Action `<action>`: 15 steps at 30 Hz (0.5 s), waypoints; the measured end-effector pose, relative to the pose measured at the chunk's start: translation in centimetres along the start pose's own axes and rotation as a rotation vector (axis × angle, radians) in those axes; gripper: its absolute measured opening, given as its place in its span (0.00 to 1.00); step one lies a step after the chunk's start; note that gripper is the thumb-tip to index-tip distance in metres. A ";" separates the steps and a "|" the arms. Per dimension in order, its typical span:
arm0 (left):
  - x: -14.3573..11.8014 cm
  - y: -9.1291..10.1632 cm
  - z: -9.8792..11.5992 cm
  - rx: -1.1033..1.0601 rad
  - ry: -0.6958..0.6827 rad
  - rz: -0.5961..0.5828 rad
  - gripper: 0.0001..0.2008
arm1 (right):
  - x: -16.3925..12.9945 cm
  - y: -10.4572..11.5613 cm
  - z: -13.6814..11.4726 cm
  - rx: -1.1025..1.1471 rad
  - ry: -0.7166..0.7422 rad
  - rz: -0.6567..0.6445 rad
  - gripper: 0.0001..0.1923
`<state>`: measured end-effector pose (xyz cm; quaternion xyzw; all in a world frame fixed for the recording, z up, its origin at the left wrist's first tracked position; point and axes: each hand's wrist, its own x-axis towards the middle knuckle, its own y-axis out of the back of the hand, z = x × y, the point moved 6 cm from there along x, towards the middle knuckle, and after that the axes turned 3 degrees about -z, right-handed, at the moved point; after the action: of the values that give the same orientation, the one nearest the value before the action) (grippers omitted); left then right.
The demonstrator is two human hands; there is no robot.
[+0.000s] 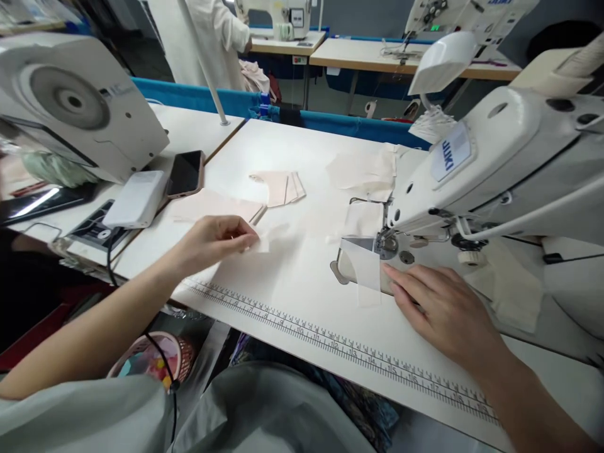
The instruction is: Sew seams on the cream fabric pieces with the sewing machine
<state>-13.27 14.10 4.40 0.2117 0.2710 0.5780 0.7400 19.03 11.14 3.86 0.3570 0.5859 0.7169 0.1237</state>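
Note:
My left hand (214,242) is above the white table, thumb and fingers pinched on a small sheer fabric piece (265,243). On the right, my right hand (438,308) rests by the sewing machine (495,151) with its fingers stretched out. Its index fingertip is at the right edge of another sheer fabric piece (369,277), which lies in front of the presser foot over the machine's metal plate (346,267). Pale pink cut pieces (283,189) lie beyond my left hand, with a larger pink piece (214,206) beside them.
A phone (185,173) and a white power bank (136,198) lie at the left near a second machine (70,100). A printed ruler (330,340) runs along the front edge. Below stands a pink basket (186,355). A person (202,44) is at the back.

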 end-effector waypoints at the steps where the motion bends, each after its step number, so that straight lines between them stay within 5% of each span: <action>1: -0.5 -1.2 0.6 -0.028 -0.042 0.020 0.15 | -0.1 0.0 0.0 -0.002 0.000 -0.001 0.14; 7: -5.2 -8.9 4.9 0.394 -0.637 -0.037 0.17 | -0.4 0.3 0.0 0.003 -0.004 0.003 0.14; 11: -7.2 -10.9 4.4 0.710 -0.685 -0.047 0.30 | -0.3 0.8 -0.5 0.036 0.010 0.024 0.14; 15: -7.9 -11.6 4.2 0.805 -0.682 -0.075 0.34 | -0.1 1.1 -1.8 0.121 0.060 0.029 0.16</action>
<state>-3.46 3.63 1.58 0.6452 0.2225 0.2996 0.6667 18.23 9.43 4.76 0.3507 0.6265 0.6922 0.0740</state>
